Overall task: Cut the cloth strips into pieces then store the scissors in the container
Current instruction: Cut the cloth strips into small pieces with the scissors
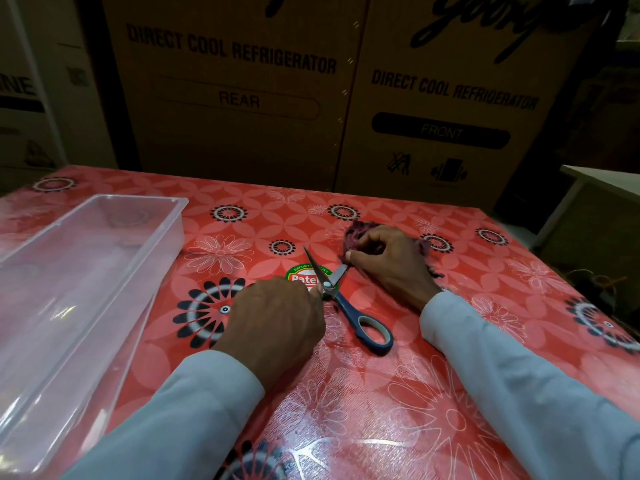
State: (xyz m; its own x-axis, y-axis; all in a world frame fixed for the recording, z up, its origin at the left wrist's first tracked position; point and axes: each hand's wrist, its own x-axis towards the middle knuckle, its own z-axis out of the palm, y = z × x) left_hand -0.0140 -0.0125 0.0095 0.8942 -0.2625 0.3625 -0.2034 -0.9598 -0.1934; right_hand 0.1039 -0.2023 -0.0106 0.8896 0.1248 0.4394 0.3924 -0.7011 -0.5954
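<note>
Left hand (pixel 277 320) curled over the near scissors (pixel 341 299) handle on the worktop (pixel 450 393), blades splayed, right hand (pixel 388 265) just beyond bunching up purple cloth (pixel 360 233), clear container (pixel 69 282) sitting left of both hands

Container (pixel 104 244) open-topped; scissors (pixel 349 306) lie between hands.

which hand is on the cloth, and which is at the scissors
The right hand grips the purple cloth at the far right. The left hand is curled at the open scissors, near their pivot.
</note>
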